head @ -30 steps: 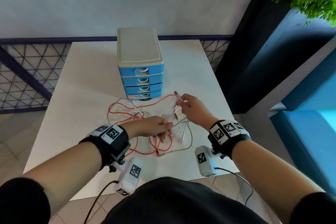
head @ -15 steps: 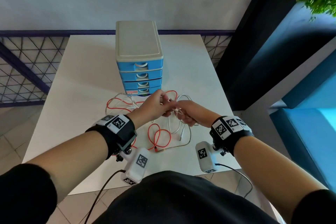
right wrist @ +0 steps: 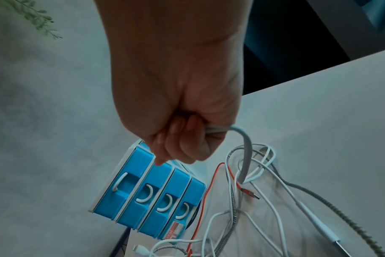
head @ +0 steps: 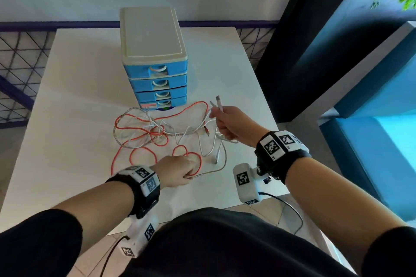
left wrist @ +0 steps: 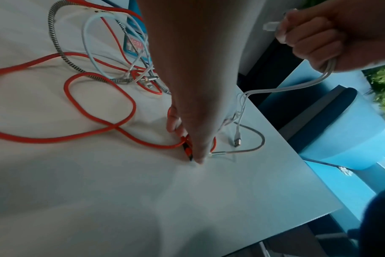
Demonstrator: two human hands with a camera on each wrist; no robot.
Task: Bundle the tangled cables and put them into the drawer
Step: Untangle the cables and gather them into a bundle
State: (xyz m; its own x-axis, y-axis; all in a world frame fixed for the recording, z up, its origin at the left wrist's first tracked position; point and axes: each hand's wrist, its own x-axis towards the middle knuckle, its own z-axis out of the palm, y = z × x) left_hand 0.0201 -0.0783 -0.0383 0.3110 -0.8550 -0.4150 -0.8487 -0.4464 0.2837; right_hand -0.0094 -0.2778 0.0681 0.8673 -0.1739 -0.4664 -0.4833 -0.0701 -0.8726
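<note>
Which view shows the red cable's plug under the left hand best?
Left wrist: the plug sits right at the left hand's fingertips on the table, black tip visible. In the head view the hand hides it. The right wrist view shows only the red cable's other plug.

Head view high, looking down at table [head: 74, 101]; wrist views close (slightly blurred), sharing cables [left wrist: 77, 107] and drawers [right wrist: 156, 196].

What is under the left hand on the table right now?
The left hand presses down on the red cable at its black-and-red plug, with a silver cable end beside it. The fingers cover how the plug is held.
</note>
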